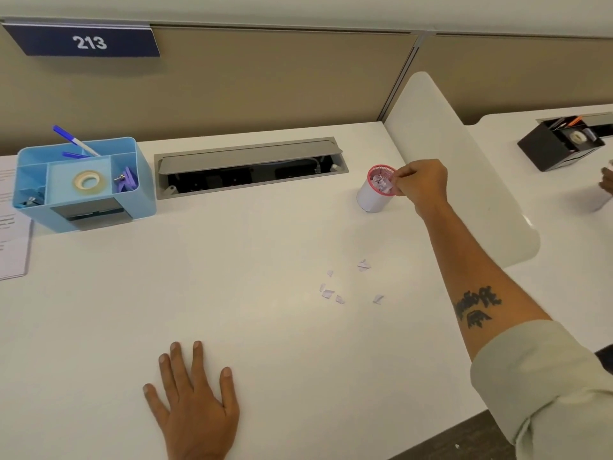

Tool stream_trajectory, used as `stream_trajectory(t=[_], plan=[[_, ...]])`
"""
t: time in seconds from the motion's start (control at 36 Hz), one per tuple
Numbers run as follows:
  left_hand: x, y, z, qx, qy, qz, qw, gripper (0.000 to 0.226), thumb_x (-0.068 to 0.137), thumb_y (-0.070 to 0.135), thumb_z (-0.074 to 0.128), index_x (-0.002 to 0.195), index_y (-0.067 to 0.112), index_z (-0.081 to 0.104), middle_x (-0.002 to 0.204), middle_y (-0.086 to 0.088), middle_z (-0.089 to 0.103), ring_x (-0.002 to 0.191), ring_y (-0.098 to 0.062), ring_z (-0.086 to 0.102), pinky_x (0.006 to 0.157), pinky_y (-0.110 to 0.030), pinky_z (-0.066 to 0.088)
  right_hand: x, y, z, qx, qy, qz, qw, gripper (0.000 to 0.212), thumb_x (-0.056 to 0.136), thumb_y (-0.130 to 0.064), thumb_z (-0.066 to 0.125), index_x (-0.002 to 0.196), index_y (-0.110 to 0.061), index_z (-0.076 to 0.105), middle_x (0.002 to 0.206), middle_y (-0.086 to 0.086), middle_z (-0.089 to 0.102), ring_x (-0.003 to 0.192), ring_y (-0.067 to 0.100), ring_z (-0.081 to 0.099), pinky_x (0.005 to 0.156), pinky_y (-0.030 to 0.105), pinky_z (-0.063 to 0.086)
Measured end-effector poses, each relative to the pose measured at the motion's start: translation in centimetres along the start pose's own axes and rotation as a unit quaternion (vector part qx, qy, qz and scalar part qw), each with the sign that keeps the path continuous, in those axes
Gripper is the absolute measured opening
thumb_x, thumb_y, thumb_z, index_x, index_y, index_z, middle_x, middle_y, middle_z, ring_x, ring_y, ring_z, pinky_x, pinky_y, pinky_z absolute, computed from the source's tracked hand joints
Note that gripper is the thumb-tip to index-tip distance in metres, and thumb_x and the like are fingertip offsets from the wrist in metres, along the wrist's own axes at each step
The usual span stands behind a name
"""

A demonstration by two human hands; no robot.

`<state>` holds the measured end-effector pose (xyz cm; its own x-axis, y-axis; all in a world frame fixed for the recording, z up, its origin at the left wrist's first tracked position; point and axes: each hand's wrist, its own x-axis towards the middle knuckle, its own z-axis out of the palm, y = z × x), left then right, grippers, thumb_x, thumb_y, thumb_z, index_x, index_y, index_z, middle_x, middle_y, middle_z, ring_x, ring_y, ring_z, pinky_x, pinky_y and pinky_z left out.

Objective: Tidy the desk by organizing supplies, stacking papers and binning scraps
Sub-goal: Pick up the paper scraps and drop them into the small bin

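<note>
A small white bin with a pink mesh rim (373,198) stands at the back right of the desk, with crumpled lilac paper (380,184) inside. My right hand (422,184) reaches to its right rim with fingertips pinched together; whether they pinch a scrap or the rim is hidden. Several small lilac paper scraps (329,293) lie scattered on the desk in front of the bin. My left hand (195,403) rests flat, fingers spread, near the front edge. A blue desk organizer (132,194) at the back left holds pens (77,141), a tape roll (88,180) and purple clips. Printed papers (12,244) lie at the far left.
An open grey cable tray (248,167) is set into the desk at the back. A white divider panel (464,180) borders the right side. Beyond it, a black organizer (560,144) sits on the neighbouring desk, and another person's hand (607,184) shows at the right edge.
</note>
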<state>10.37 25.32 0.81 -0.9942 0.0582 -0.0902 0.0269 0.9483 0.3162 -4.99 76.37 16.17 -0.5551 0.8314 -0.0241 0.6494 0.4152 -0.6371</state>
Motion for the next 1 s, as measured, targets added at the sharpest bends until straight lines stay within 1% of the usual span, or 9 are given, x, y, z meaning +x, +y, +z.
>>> stream_trajectory(t=[0.11, 0.22, 0.33, 0.47, 0.58, 0.78, 0.86, 0.94, 1.0], plan=[[-0.1, 0.0, -0.2, -0.003, 0.001, 0.004, 1.000, 0.077, 0.101, 0.056, 0.033, 0.168, 0.017, 0.037, 0.181, -0.014, 0.021, 0.169, -0.035, 0.015, 0.133, -0.068, 0.007, -4.5, 1.6, -1.1, 0.078, -0.021, 0.007, 0.997, 0.010, 0.077, 0.002, 0.079, 0.083, -0.006, 0.081, 0.085, 0.014, 0.079, 0.061, 0.023, 0.075, 0.062, 0.030, 0.061], [-0.2, 0.0, -0.3, -0.002, -0.002, 0.005, 1.000, 0.077, 0.101, 0.056, 0.034, 0.169, 0.018, 0.035, 0.181, -0.013, 0.019, 0.170, -0.034, 0.013, 0.134, -0.068, 0.007, -9.2, 5.5, -0.8, 0.087, -0.068, 0.038, 0.993, 0.009, 0.075, 0.000, 0.081, 0.079, -0.008, 0.079, 0.078, 0.011, 0.077, 0.063, 0.027, 0.075, 0.075, 0.048, 0.064], [-0.2, -0.1, -0.4, 0.000, -0.009, 0.007, 1.000, 0.078, 0.102, 0.056, 0.033, 0.170, 0.018, 0.033, 0.182, -0.012, 0.016, 0.170, -0.032, 0.010, 0.134, -0.066, 0.005, -14.0, 9.5, -0.2, 0.019, -0.121, 0.066, 0.990, 0.015, 0.075, -0.005, 0.085, 0.088, -0.008, 0.079, 0.081, 0.010, 0.077, 0.071, 0.029, 0.078, 0.067, 0.029, 0.060], [-0.2, -0.1, -0.6, 0.007, -0.014, 0.007, 1.000, 0.077, 0.103, 0.057, 0.030, 0.170, 0.019, 0.032, 0.183, -0.012, 0.015, 0.171, -0.031, 0.008, 0.135, -0.064, 0.002, -18.6, 13.3, 1.4, -0.090, -0.143, 0.061, 0.984, 0.031, 0.075, -0.018, 0.088, 0.103, -0.012, 0.077, 0.098, 0.006, 0.072, 0.091, 0.022, 0.069, 0.086, 0.030, 0.054], [-0.2, -0.1, -0.5, 0.010, -0.012, 0.009, 1.000, 0.077, 0.104, 0.057, 0.029, 0.170, 0.019, 0.031, 0.183, -0.011, 0.014, 0.171, -0.031, 0.008, 0.135, -0.064, 0.001, -21.5, 13.3, 3.4, -0.079, -0.139, 0.046, 0.986, 0.035, 0.078, -0.012, 0.083, 0.111, -0.010, 0.073, 0.106, 0.011, 0.063, 0.087, 0.021, 0.064, 0.078, 0.021, 0.040], [-0.4, -0.1, -0.7, 0.009, -0.008, 0.005, 1.000, 0.077, 0.104, 0.057, 0.030, 0.170, 0.019, 0.032, 0.183, -0.012, 0.016, 0.171, -0.031, 0.008, 0.135, -0.064, 0.003, -23.8, 9.9, 6.4, 0.006, -0.133, -0.003, 0.991, 0.025, 0.081, -0.007, 0.080, 0.105, -0.013, 0.075, 0.101, 0.009, 0.065, 0.072, -0.001, 0.059, 0.073, -0.003, 0.037], [-0.4, 0.0, -0.7, 0.008, -0.008, 0.006, 1.000, 0.077, 0.104, 0.057, 0.030, 0.170, 0.019, 0.031, 0.183, -0.012, 0.015, 0.171, -0.030, 0.008, 0.135, -0.064, 0.003, -24.5, 8.9, 7.1, 0.049, -0.116, 0.010, 0.992, 0.029, 0.081, -0.013, 0.083, 0.108, -0.016, 0.072, 0.108, 0.006, 0.064, 0.073, -0.001, 0.062, 0.071, -0.001, 0.040], [-0.3, 0.0, -0.8, 0.010, -0.009, 0.004, 1.000, 0.077, 0.104, 0.056, 0.030, 0.170, 0.018, 0.032, 0.182, -0.012, 0.016, 0.170, -0.031, 0.009, 0.135, -0.064, 0.004, -25.7, 8.0, 8.3, 0.052, -0.114, 0.021, 0.992, 0.052, 0.076, -0.025, 0.089, 0.121, -0.018, 0.063, 0.116, 0.003, 0.050, 0.082, 0.003, 0.057, 0.065, 0.004, 0.041], [-0.4, 0.0, -0.8, 0.010, -0.008, 0.004, 1.000, 0.077, 0.103, 0.056, 0.031, 0.170, 0.018, 0.032, 0.182, -0.012, 0.016, 0.170, -0.032, 0.010, 0.135, -0.064, 0.004, -26.2, 7.3, 9.2, 0.036, -0.109, 0.021, 0.993, 0.068, 0.070, -0.030, 0.093, 0.126, -0.018, 0.056, 0.120, 0.002, 0.041, 0.089, 0.011, 0.054, 0.073, 0.014, 0.045]])
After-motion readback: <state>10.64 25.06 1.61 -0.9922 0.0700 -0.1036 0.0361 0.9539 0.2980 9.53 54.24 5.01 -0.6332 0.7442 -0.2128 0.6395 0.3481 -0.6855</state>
